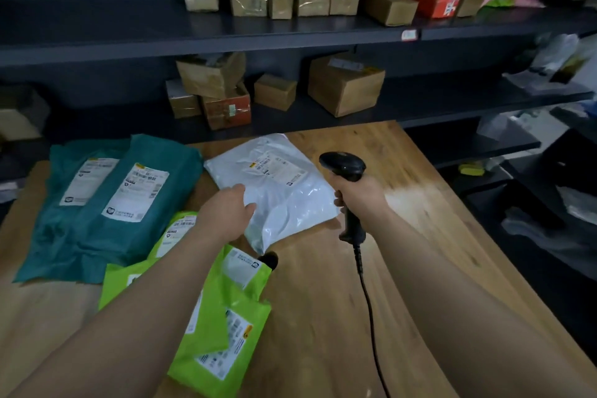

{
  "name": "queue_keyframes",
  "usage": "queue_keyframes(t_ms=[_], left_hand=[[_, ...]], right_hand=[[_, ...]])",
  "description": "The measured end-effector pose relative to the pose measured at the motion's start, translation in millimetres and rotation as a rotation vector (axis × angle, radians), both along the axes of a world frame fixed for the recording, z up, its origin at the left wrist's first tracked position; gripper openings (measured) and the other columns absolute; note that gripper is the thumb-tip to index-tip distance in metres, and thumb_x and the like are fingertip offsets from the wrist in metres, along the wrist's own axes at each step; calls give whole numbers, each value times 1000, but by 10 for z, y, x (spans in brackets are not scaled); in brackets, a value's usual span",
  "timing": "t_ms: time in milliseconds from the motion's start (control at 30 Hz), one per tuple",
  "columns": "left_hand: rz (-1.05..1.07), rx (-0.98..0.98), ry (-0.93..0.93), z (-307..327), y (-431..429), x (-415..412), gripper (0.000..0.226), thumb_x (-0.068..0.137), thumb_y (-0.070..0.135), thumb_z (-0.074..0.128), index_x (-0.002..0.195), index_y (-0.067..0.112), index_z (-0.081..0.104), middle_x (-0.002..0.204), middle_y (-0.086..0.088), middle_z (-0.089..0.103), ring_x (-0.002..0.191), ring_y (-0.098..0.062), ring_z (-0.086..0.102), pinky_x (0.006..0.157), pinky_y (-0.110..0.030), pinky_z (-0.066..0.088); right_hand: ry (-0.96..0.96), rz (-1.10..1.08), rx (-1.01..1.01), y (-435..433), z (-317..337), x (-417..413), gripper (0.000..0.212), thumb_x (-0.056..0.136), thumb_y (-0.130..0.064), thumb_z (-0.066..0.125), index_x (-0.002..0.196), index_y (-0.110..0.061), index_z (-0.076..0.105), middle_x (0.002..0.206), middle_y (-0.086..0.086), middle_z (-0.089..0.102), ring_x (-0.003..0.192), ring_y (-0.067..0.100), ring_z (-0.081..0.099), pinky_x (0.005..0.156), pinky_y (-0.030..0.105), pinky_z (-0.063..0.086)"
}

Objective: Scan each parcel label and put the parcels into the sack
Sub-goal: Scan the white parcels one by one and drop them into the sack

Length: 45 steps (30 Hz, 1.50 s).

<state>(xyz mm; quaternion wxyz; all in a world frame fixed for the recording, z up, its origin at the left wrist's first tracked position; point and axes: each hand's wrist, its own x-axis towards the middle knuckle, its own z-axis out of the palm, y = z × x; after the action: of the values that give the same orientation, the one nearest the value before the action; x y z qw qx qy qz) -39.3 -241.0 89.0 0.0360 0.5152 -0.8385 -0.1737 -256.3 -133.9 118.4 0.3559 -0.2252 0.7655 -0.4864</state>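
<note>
A white parcel (284, 194) lies label-up in the middle of the wooden table (420, 203). My left hand (226, 213) rests on its left edge, fingers on the plastic. My right hand (358, 200) grips a black corded barcode scanner (344, 165), whose head sits just right of the white parcel's label (274, 165). Two teal parcels (106, 203) lie label-up at the left. Several lime-green parcels (226, 317) are piled at the front, partly under my left forearm. No sack is visible.
Dark shelves (290, 39) behind the table hold many cardboard boxes (345, 84) and bags. The scanner's cable (371, 317) trails toward me over the table. A small black object (269, 260) lies below the white parcel. Dark bins sit at the right.
</note>
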Motion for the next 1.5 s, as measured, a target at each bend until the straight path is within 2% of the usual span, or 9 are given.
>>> queue_keyframes(t_ms=[100, 200, 300, 400, 567, 833, 1233, 1367, 1500], left_hand=[[74, 86, -12, -201, -165, -182, 50, 98, 35, 49, 134, 2, 39, 127, -23, 54, 115, -37, 53, 89, -40, 45], [163, 177, 12, -365, -293, -299, 60, 97, 38, 48, 141, 3, 28, 131, -26, 50, 116, -39, 52, 91, -40, 45], [247, 277, 66, -495, -363, -369, 71, 96, 43, 50, 148, 6, 17, 136, -26, 46, 120, -39, 50, 91, -35, 42], [292, 309, 131, -575, -391, -421, 75, 92, 46, 55, 146, 7, 20, 141, -25, 40, 125, -38, 46, 96, -33, 40], [322, 324, 196, -577, -365, -438, 72, 91, 48, 57, 143, 6, 32, 143, -22, 40, 127, -35, 45, 101, -35, 38], [118, 424, 195, -490, 210, -724, 54, 91, 45, 59, 129, 8, 51, 136, -16, 48, 120, -29, 51, 95, -28, 41], [-163, 500, 51, -521, 1473, -681, 49, 93, 48, 53, 129, 15, 47, 137, -11, 39, 115, -25, 51, 83, -26, 36], [-82, 506, 131, -586, 1656, -540, 35, 91, 41, 60, 113, 15, 53, 125, -10, 54, 108, -23, 55, 82, -28, 42], [149, 585, 367, -635, 1808, -632, 81, 84, 34, 71, 146, 10, 24, 145, -8, 40, 130, -25, 43, 106, -32, 37]], right_hand=[[-36, 50, 34, -258, -281, -218, 26, 81, -39, 74, 86, -14, 69, 79, 7, 67, 74, 25, 66, 64, 31, 50], [-83, 123, 64, -440, -518, -346, 21, 83, -39, 72, 83, -19, 66, 74, -3, 64, 68, 14, 61, 54, 23, 44], [-148, 191, 101, -546, -724, -389, 25, 84, -41, 71, 97, -21, 66, 94, -1, 69, 83, 15, 65, 65, 27, 49], [-168, 222, 88, -584, -806, -420, 34, 85, -44, 71, 109, -20, 66, 103, 0, 69, 92, 16, 66, 69, 27, 51], [-169, 214, 66, -425, -762, -480, 17, 86, -40, 71, 94, -28, 62, 98, -6, 67, 86, 8, 62, 62, 21, 45], [-92, 89, 163, 504, -697, -546, 17, 83, -37, 73, 90, -23, 68, 93, 5, 72, 84, 21, 69, 78, 38, 55], [-105, -119, 272, 2125, -599, -242, 17, 79, -36, 79, 82, -28, 65, 77, -10, 67, 65, 4, 62, 41, 15, 44], [-146, -85, 254, 2241, -552, -242, 19, 81, -35, 78, 85, -26, 62, 81, -7, 66, 70, 9, 62, 47, 21, 46], [-153, -28, 235, 2169, -513, -317, 17, 81, -39, 77, 81, -26, 67, 74, -9, 68, 61, 3, 62, 40, 13, 44]])
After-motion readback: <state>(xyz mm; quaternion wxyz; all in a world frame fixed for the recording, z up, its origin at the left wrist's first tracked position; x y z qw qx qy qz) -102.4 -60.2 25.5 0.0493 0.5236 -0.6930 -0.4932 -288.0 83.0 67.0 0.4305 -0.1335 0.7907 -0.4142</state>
